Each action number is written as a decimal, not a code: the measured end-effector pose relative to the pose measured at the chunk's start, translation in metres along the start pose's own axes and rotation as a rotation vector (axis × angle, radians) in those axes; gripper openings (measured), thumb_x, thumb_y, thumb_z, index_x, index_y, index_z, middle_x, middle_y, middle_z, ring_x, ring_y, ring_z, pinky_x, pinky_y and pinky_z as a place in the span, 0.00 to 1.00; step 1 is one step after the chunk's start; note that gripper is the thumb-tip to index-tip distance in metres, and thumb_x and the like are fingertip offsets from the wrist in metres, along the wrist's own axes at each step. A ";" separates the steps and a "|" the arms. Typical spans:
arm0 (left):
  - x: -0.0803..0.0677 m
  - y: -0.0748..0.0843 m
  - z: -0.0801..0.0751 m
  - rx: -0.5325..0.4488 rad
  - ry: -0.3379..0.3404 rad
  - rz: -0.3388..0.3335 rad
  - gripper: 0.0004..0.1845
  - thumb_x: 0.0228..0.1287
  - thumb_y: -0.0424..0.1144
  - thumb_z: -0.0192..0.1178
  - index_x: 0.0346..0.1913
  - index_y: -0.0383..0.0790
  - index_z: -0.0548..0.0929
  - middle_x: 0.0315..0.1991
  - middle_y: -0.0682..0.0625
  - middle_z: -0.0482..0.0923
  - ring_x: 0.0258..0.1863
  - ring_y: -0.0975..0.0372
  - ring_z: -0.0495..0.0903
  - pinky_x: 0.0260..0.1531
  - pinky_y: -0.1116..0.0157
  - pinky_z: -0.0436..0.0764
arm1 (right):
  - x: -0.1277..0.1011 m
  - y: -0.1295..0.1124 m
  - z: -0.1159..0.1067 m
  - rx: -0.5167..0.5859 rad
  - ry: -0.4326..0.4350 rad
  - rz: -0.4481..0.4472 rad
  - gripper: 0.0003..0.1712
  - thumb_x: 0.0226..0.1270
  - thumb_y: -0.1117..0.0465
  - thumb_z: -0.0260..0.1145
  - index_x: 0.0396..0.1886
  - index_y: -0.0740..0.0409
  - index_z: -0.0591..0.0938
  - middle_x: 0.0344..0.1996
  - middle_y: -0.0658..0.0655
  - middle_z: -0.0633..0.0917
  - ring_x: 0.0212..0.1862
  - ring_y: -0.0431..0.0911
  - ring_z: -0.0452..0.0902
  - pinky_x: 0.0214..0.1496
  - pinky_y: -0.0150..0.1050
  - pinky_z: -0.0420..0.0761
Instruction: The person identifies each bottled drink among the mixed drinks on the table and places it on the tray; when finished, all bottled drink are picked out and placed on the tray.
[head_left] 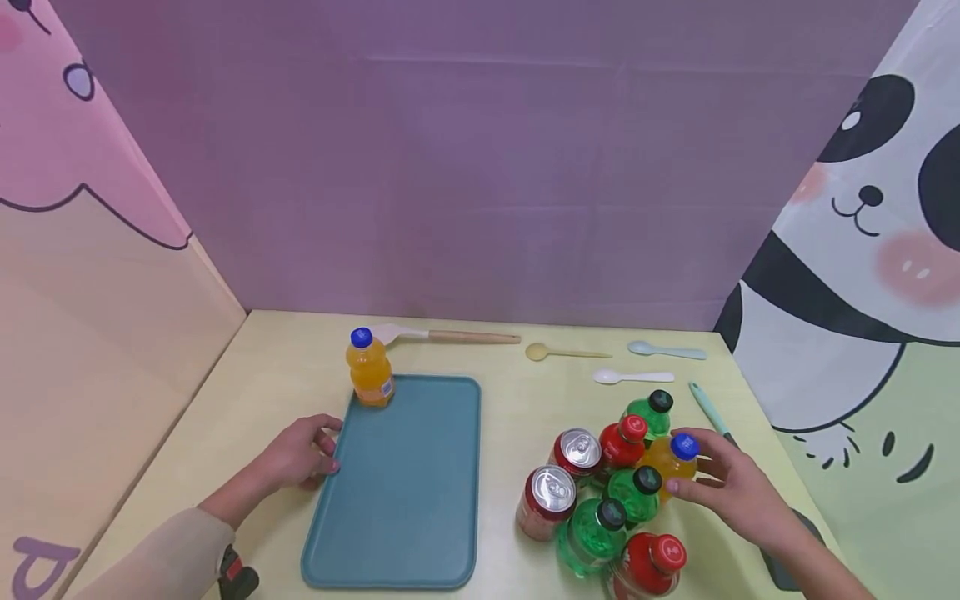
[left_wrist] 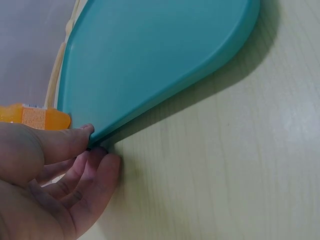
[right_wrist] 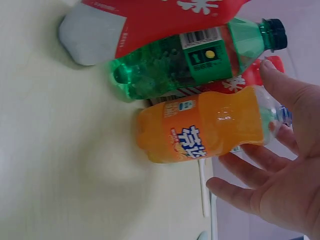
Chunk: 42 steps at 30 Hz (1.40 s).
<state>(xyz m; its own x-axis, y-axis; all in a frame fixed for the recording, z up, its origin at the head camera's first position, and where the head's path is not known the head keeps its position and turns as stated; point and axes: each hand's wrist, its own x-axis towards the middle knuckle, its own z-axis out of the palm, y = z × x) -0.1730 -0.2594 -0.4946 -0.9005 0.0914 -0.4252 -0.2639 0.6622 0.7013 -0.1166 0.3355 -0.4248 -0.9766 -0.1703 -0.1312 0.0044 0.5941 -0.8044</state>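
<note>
One red bottle [head_left: 639, 567] stands nearest me on the desk [head_left: 247, 375], with another red one, three green bottles [head_left: 587, 537] and two cans [head_left: 542, 504]. My right hand [head_left: 742, 496] has fingers spread around one orange bottle [head_left: 660, 458]; my left hand's [head_left: 300, 454] fingers pinch one tray [head_left: 401, 492], second orange bottle [head_left: 370, 371] on its far-left corner.

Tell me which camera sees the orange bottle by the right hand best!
The right wrist view: the orange bottle is large there, its label facing the camera. The head view shows mostly its blue cap and upper part, between a green bottle and the right hand. The left wrist view misses it, showing another orange bottle.
</note>
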 end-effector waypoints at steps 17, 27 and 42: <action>0.001 -0.001 -0.001 0.010 -0.008 0.000 0.34 0.63 0.24 0.66 0.71 0.27 0.65 0.45 0.39 0.75 0.34 0.53 0.78 0.30 0.60 0.88 | 0.000 -0.001 0.004 -0.164 0.124 -0.072 0.37 0.58 0.53 0.80 0.66 0.53 0.76 0.57 0.65 0.83 0.56 0.70 0.83 0.40 0.44 0.90; -0.004 0.003 -0.001 0.015 -0.001 0.005 0.34 0.63 0.23 0.66 0.71 0.26 0.65 0.44 0.39 0.75 0.34 0.54 0.78 0.30 0.59 0.88 | -0.003 -0.010 -0.007 -0.187 0.098 -0.018 0.38 0.58 0.48 0.80 0.66 0.54 0.77 0.58 0.65 0.84 0.55 0.67 0.84 0.40 0.43 0.89; -0.003 0.003 0.000 0.010 0.001 0.011 0.33 0.63 0.23 0.66 0.70 0.26 0.66 0.43 0.40 0.74 0.34 0.54 0.78 0.30 0.60 0.88 | -0.019 -0.064 -0.046 -0.339 0.237 -0.154 0.34 0.58 0.50 0.80 0.62 0.54 0.79 0.51 0.63 0.86 0.46 0.62 0.88 0.33 0.32 0.87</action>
<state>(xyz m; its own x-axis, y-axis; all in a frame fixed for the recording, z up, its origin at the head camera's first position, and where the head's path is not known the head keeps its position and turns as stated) -0.1708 -0.2581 -0.4908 -0.9035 0.0982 -0.4171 -0.2507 0.6683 0.7004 -0.1079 0.3369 -0.3441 -0.9828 -0.1155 0.1438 -0.1772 0.8069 -0.5635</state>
